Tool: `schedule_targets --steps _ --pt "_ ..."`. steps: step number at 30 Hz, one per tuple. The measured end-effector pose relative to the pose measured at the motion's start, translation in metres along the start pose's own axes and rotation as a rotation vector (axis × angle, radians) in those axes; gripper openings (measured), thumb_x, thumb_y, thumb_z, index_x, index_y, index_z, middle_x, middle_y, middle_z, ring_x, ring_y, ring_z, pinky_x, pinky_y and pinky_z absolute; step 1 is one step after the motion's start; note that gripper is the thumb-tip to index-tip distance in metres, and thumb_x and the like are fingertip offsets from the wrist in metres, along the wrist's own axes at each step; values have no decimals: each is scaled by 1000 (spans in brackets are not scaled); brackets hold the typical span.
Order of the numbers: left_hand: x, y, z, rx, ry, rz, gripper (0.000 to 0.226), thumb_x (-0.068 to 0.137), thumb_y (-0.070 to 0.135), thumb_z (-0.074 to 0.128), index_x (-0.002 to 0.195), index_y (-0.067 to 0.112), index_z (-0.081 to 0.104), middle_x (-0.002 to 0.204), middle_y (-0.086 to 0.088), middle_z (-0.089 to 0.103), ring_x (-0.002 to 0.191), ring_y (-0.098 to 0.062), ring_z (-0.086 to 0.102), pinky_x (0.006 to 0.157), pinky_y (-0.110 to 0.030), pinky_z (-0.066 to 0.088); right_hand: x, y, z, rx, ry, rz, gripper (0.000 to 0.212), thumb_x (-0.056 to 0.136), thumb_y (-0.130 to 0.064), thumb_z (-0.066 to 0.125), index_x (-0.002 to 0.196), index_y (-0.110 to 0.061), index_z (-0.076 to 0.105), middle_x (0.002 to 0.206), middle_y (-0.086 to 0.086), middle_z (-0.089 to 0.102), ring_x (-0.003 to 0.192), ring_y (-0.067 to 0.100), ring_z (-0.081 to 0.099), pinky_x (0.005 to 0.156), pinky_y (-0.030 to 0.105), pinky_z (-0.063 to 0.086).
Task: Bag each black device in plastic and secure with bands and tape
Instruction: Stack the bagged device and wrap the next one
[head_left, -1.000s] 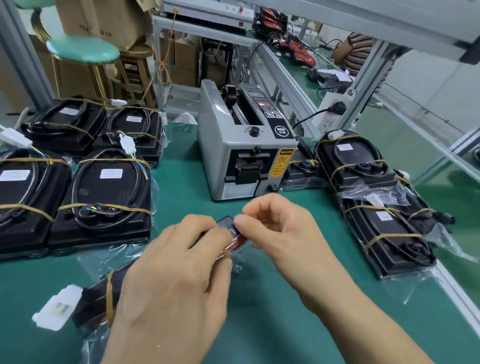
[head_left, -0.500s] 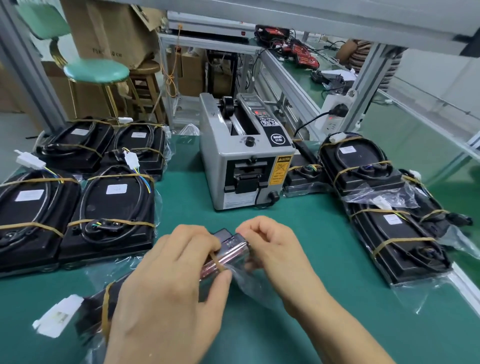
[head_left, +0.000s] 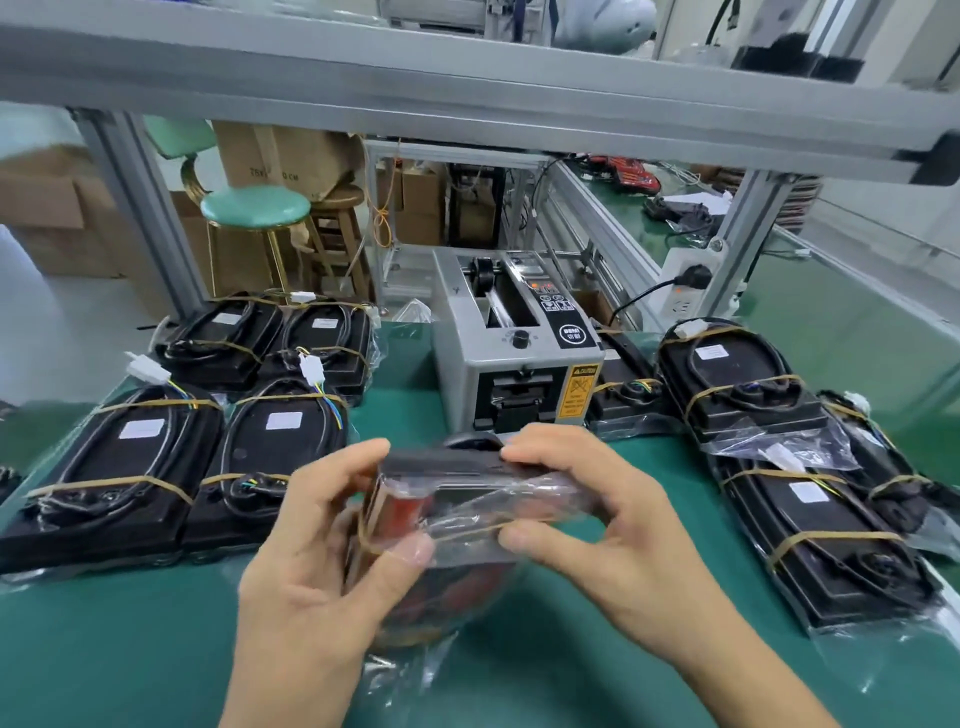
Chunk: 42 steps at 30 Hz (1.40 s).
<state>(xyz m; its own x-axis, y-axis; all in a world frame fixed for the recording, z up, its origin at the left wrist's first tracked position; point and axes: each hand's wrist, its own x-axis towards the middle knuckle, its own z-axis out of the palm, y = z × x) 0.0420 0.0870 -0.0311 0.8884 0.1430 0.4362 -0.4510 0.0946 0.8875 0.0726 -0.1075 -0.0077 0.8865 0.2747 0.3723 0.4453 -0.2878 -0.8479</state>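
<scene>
Progress: 4 black oval devices with coiled cables (head_left: 283, 447), each in clear plastic with 2 tan rubber bands, sit finished on the left of the green bench mat (head_left: 130, 649). At least 3 more bagged, banded units (head_left: 826, 540) lie stacked on the right.

In work: 1 black device with a red face in a clear plastic bag (head_left: 467, 499), lifted just above the mat in front of the grey automatic tape dispenser (head_left: 514, 364). Left hand (head_left: 322, 561) grips its left end, thumb under, fingers curled over the top. Right hand (head_left: 597, 519) pinches the right end, fingers on top, thumb below. A tan rubber band (head_left: 467, 530) crosses the bag; the loose bag tail hangs below.

Judgement: this unit is bagged and part banded; tape likely remains. Can't tell whether any tape is on the finished ones.
</scene>
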Motion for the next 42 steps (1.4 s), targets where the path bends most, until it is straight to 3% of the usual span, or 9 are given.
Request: schedule_targets --steps 4,8,12,18,21,27,32,37,42 --pt "8 -4 -19 -327 -54 -259 73 47 -13 53 104 29 72 106 -2 68 97 -21 65 85 -49 54 8 -14 3 -159 -16 -139 40 72 -17 79 111 -21 69 115 -13 63 116 9 57 97 17 41" --pt "21 13 -17 -59 -128 -210 58 52 32 83 108 28 70 108 0 70 94 -15 69 77 -21 54 10 -20 14 -349 33 -224 43 74 -25 76 116 -26 65 121 -16 60 121 6 53 101 34 43" --pt "25 15 -7 101 10 -127 35 50 21 86 83 27 75 106 5 70 97 -7 67 78 -11 50 5 -12 20 -587 279 -566 13 82 -12 71 94 -18 71 99 -6 59 90 15 56 74 36 47" --pt "25 2 -22 38 -90 -190 63 38 56 88 89 22 75 116 4 69 107 -10 65 84 -38 56 -15 10 38 -660 285 -671 23 93 -16 59 84 -8 78 81 5 69 70 22 60 59 30 48" --pt "30 -8 -34 174 54 -124 55 42 49 88 90 28 73 111 9 71 100 -7 68 83 -23 54 -11 5 18 -282 147 -381 17 83 -31 72 95 -19 76 98 -3 70 90 15 64 78 25 51" --pt "29 -4 -33 287 31 7 44 56 40 79 95 22 67 111 10 68 99 8 61 88 -5 44 48 34 9 167 560 573 13 84 -15 68 73 -13 73 63 -7 55 61 11 43 58 24 37" --pt "32 7 -17 264 6 -21 79 49 84 66 85 14 66 107 14 66 91 9 61 82 -2 42 78 47 23 210 611 733 20 84 -15 70 64 -14 69 50 -5 47 51 11 37 52 22 36" --pt "19 2 -18 317 11 65 39 59 46 74 91 26 69 117 2 66 102 -11 64 89 -22 50 86 47 24 257 653 752 9 82 -17 75 74 -15 71 41 -12 49 41 6 39 46 17 36" --pt "18 3 -14 300 2 80 37 61 44 74 93 25 68 117 2 65 99 -9 64 83 -9 47 94 46 25 355 687 849 9 83 -11 72 77 -10 66 48 -1 41 38 9 30 35 14 28"
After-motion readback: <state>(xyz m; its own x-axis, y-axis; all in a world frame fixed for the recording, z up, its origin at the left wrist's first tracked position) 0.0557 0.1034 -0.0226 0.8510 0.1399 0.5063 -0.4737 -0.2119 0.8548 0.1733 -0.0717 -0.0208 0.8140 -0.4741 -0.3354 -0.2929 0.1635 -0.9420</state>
